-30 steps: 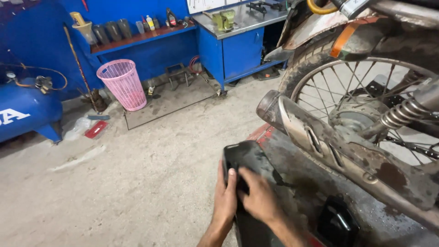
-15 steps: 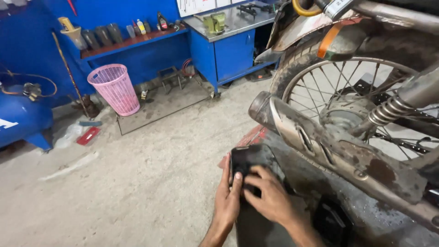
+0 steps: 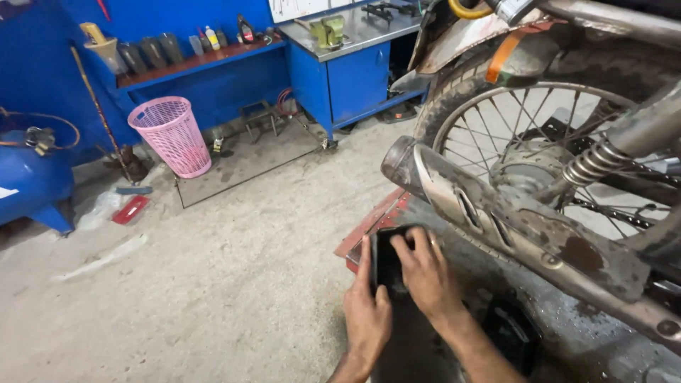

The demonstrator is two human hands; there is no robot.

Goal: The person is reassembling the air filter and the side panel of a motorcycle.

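Pressing on a black pad (image 3: 389, 264), both your hands met at the near corner of the red ramp (image 3: 369, 228), just under the muffler (image 3: 496, 220).

Item: black pad. Flat, dark, rounded at its far end; it lay along the ramp's left edge, partly on the wet, oily plate (image 3: 567, 333) beneath the bike. Its near end was hidden by your hands, so its full length could not be told.

Item: left hand (image 3: 367, 312). Fingers together and stretched flat along the pad's left edge, gripping nothing, only bearing on it.

Item: right hand (image 3: 425, 273). Fingers slightly apart, curled over the pad's far end, tips hooked on its rim.

Handling note, as a judgement: the plate looked slick, so you did well to keep the left palm as the anchor and let the right fingertips do the aligning; a firm, even press would have suited better than a shove, since a slip could have carried your knuckles into the muffler just above.

Item: rear wheel (image 3: 539, 142). Spoked, muddy tyre, spring shock (image 3: 596, 163) to its right; close behind your work.

Item: surroundings. Concrete floor (image 3: 234, 284); pink basket (image 3: 170, 135) and blue cabinet (image 3: 355, 78) well apart, by the far wall; blue tank (image 3: 28, 177) at the left edge.
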